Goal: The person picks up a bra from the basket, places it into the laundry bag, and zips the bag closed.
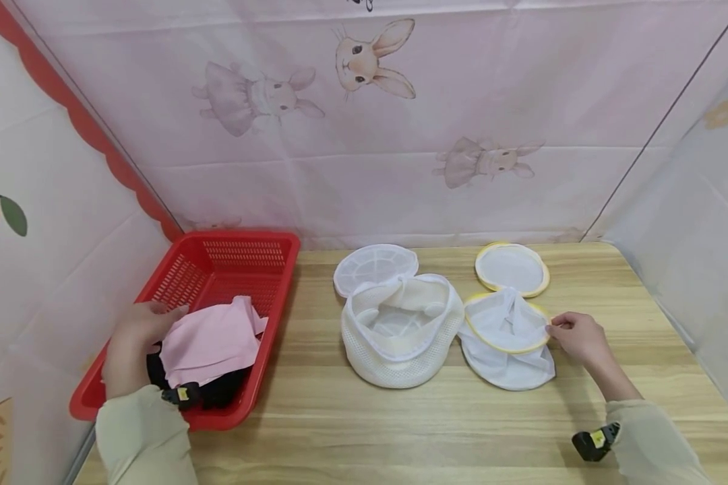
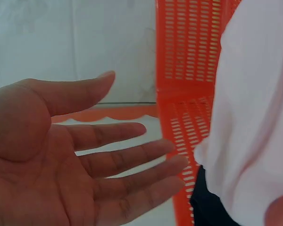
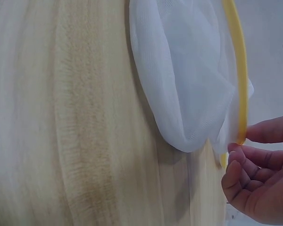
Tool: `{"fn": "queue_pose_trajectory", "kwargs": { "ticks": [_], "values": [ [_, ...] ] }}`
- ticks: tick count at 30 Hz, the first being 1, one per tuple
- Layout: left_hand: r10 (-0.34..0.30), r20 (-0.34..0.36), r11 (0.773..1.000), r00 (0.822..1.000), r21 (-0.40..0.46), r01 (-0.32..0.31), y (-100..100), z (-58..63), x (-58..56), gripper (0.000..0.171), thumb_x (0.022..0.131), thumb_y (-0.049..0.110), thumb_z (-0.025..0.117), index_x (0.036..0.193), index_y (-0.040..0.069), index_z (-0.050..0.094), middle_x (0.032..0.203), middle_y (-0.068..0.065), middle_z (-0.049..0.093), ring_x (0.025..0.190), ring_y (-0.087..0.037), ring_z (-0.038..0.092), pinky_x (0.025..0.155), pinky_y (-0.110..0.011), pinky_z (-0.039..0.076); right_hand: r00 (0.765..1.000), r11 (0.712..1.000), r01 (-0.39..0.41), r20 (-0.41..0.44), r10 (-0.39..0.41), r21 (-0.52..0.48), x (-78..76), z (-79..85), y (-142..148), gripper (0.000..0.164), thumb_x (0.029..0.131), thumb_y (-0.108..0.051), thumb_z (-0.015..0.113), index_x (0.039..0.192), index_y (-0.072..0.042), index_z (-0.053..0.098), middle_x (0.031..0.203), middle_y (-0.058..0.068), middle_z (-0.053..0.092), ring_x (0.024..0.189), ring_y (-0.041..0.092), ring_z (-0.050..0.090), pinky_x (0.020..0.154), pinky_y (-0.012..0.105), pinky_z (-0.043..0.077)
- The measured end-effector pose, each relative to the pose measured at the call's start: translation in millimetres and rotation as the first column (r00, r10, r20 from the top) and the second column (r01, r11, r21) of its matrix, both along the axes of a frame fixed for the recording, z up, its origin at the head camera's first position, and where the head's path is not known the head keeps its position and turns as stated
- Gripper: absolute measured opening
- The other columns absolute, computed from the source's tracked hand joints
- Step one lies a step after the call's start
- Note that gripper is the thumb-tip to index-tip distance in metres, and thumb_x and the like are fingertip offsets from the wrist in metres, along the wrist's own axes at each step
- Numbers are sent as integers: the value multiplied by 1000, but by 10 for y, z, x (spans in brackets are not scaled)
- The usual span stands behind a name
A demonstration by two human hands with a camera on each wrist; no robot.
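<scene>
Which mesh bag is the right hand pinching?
The yellow-rimmed bag: the right hand pinches its rim. The other bag is white-rimmed, and neither hand touches it.

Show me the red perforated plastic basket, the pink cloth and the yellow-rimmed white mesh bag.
Red perforated plastic basket (image 1: 245, 253): head view, far wall.
Pink cloth (image 1: 215, 340): head view, middle of its upper surface.
Yellow-rimmed white mesh bag (image 3: 191, 84): right wrist view, white mesh body.
</scene>
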State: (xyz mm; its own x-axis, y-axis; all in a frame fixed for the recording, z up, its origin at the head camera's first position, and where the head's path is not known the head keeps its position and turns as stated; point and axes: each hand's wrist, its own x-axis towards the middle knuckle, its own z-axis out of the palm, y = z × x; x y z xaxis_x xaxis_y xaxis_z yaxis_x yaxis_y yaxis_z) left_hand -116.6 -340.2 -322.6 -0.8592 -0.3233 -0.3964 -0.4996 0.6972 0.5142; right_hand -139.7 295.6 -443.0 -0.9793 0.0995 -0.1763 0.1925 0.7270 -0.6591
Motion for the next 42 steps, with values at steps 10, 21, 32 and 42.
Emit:
{"fn": "queue_pose_trajectory", "kwargs": {
  "ticks": [10, 21, 32, 42],
  "values": [
    [87, 86, 992, 992, 87, -94, -140, -133, -57, 59, 85, 39, 59, 111, -11, 44, 98, -23, 48, 84, -34, 50, 69, -42, 54, 1000, 999, -17, -22, 17, 36, 9, -9, 16, 26, 86, -10, 56, 95, 14, 56, 68, 6, 57, 54, 13, 52, 49, 28, 42],
    [14, 158, 992, 987, 122, -34, -294, -267, -62, 44, 83, 25, 64, 102, -12, 49, 80, -14, 48, 68, -25, 55, 62, -37, 54, 1000, 999, -16, -9, 16, 44, 5, 19, 12, 33, 90, -17, 52, 97, 15, 55, 69, 9, 59, 57, 14, 52, 51, 29, 41],
    [-31, 137, 987, 990, 160, 9, -230, -268, -21, 27, 81, 8, 65, 92, -14, 56, 68, -8, 55, 57, -19, 58, 60, -35, 55, 1000, 999, -19, 25, 18, 38, -15, 3, 21, 28, 88, -11, 53, 96, 15, 55, 74, 14, 60, 58, 15, 53, 51, 28, 43],
    [-44, 121, 979, 992, 201, 19, -152, -247, 18, 33, 79, 16, 71, 94, -10, 58, 72, -7, 57, 59, -19, 58, 61, -32, 54, 1000, 999, -22, 21, 21, 33, -11, 18, 15, 27, 88, -10, 54, 96, 15, 54, 73, 13, 61, 59, 14, 54, 51, 29, 44]
  ]
}}
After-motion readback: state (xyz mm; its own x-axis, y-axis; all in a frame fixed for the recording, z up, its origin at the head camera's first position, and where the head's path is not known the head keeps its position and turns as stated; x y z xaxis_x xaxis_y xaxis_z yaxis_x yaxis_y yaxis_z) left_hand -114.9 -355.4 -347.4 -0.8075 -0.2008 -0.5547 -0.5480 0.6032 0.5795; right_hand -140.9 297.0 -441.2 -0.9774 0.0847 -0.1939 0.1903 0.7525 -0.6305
